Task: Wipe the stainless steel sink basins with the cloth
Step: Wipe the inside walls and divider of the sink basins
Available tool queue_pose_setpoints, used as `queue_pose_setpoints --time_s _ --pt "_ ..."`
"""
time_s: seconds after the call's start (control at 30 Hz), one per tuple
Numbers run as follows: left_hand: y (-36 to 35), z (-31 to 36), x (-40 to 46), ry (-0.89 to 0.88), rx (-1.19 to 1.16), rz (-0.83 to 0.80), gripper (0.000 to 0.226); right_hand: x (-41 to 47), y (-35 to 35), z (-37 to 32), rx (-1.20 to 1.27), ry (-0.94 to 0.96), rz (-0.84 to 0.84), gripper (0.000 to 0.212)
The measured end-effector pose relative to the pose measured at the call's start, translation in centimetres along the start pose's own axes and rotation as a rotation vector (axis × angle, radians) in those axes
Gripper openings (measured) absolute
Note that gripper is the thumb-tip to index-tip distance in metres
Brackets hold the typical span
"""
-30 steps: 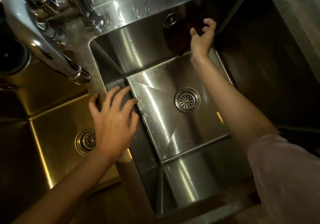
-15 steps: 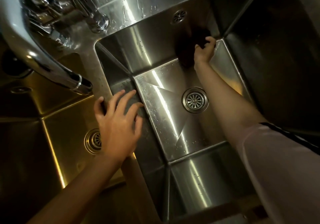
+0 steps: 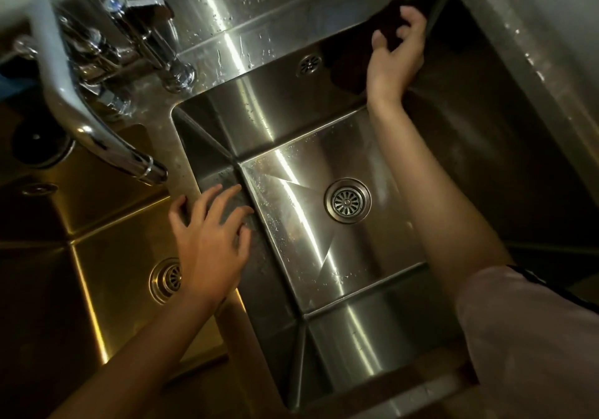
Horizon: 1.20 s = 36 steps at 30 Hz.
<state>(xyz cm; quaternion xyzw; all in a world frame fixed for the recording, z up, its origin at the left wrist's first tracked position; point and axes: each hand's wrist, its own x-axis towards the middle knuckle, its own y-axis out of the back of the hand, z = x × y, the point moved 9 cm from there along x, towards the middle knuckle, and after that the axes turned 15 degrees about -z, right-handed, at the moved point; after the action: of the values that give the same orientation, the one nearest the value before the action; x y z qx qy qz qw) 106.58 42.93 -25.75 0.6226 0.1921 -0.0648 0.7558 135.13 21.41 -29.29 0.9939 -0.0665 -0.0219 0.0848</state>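
A dark cloth (image 3: 390, 26) is pinched by the right hand (image 3: 397, 59) at upper right; the left hand (image 3: 210, 240) is spread. Firm, overlapping strokes are advised.

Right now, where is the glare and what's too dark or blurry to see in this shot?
Head view: a bright glare streak runs down the right basin past its drain; the left basin is dim and amber; the dark cloth held by the right hand merges with shadow at the far corner; fingers there look slightly motion-blurred; wide-angle bends the edges.

Right hand (image 3: 393, 59) carried dark cloth (image 3: 389, 26) up back wall to basin's far-right top corner.
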Motion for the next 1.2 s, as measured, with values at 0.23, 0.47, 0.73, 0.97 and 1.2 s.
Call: queue_pose_setpoints --time_s 0.23,0.47,0.73,0.97,1.2 --pt "0.2 0.3 0.0 -0.028 -0.010 0.037 0.039 1.5 0.1 3.6 -0.072 -0.051 -0.028 0.040" --pt "-0.1 0.0 -0.1 -0.012 0.004 0.013 0.040 3.1 -0.8 12.0 -0.213 -0.231 -0.102 0.040" --pt "0.2 0.1 0.3 -0.038 -0.022 0.041 0.037 3.8 -0.5 16.4 -0.296 -0.371 -0.100 0.039" --pt "0.0 0.3 -0.1 0.009 0.006 -0.024 0.044 3.8 0.8 14.0 -0.146 -0.378 -0.019 0.037" --pt "0.2 0.6 -0.2 0.000 0.009 -0.046 0.051 3.7 3.6 3.3 -0.041 -0.058 0.054 0.037"
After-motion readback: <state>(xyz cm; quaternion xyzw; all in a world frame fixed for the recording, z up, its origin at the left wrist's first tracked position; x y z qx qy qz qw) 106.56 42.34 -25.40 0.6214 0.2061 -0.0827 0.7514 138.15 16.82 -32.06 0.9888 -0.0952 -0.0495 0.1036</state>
